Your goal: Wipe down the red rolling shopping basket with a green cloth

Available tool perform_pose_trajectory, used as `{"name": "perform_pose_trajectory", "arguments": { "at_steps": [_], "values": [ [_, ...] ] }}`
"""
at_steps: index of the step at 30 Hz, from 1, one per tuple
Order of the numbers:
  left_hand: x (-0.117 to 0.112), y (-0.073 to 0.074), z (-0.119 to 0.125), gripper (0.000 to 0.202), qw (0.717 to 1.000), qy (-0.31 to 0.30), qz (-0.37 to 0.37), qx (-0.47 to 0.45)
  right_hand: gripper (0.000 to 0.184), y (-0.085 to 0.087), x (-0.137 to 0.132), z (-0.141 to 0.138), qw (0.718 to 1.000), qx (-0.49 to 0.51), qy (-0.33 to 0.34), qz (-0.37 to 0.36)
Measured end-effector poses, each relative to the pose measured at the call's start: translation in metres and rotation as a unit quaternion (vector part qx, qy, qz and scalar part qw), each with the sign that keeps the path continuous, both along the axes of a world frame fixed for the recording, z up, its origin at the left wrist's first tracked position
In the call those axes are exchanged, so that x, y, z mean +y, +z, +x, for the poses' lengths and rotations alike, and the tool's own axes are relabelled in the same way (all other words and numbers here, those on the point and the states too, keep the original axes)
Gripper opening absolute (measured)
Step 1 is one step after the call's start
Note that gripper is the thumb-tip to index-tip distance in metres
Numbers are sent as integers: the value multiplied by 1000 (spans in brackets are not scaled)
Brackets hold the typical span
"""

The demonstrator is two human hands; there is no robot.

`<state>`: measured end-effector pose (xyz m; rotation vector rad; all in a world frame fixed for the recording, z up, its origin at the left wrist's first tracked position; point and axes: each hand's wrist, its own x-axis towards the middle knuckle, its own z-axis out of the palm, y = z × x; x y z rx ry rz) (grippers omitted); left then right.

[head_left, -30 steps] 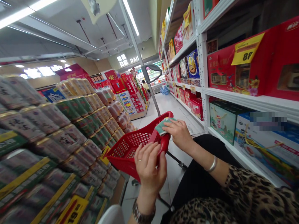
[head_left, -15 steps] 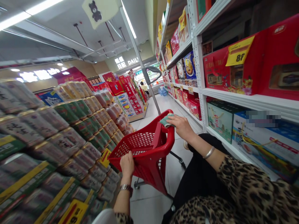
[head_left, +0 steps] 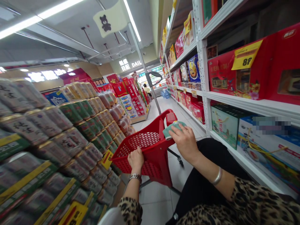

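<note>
A red plastic shopping cart (head_left: 150, 162) with a perforated basket stands in front of me. My left hand (head_left: 136, 160) is closed over the basket's near rim, its fingertips hidden inside. Under my right hand (head_left: 184, 140) is a green cloth (head_left: 175, 128), pressed on the cart's red handle end and partly covering it. The fingers of that hand lie bent over the cloth. A grey pole (head_left: 146, 67) with a dark looped grip rises from behind the cart.
Stacked packs of cans (head_left: 67, 140) line the left side close to the cart. White shelves (head_left: 246, 100) with boxed goods run along the right. A tiled aisle (head_left: 154, 109) leads back to a display and a person (head_left: 147, 89) far off.
My right hand has slid the cloth along the handle from its far corner toward me. My left hand still grips the rim, and the view has shifted slightly.
</note>
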<state>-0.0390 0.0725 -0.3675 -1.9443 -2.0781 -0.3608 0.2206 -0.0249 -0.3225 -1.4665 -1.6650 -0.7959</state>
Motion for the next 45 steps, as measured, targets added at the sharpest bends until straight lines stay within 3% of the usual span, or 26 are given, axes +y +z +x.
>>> {"name": "perform_pose_trajectory", "arguments": {
  "at_steps": [5, 10, 14, 18, 21, 24, 27, 30, 34, 41, 45],
  "values": [
    [-4, 2, 26, 51, 1000, -6, -1, -13, 29, -9, -4, -8, 999, -22, -4, 28],
    [-27, -3, 48, 54, 999, -23, 13, -29, 26, -30, 5, -1, 998, -24, 31, 57],
    [-54, -20, 55, 44, 990, -116, 71, -39, 30, -39, 9, 22, 997, -15, 5, 72],
    [-72, -35, 36, 39, 968, -206, 116, -86, 36, -43, 9, 43, 998, -19, -20, 57],
    [-79, -36, 5, 41, 974, -167, 125, -84, 37, -46, 12, 52, 997, -11, -35, 71],
    [-91, -33, -20, 43, 989, -117, 83, -37, 39, -50, 14, 59, 996, 15, -40, 76],
    [-107, -31, -21, 47, 996, -81, 25, 14, 43, -54, 15, 64, 996, 29, -39, 72],
    [-120, -33, -8, 49, 998, -56, 17, 36, 44, -57, 14, 66, 996, 34, -37, 72],
    [-127, -37, 3, 48, 996, -58, 41, 47, 40, -64, 10, 50, 997, 28, 1, 75],
    [-128, -42, 1, 50, 994, -46, 69, 71, 30, -92, -13, -25, 986, -36, 132, 92],
    [-129, -39, -2, 49, 994, -62, 60, 69, 27, -91, -17, -39, 980, -52, 162, 105]
  ]
}}
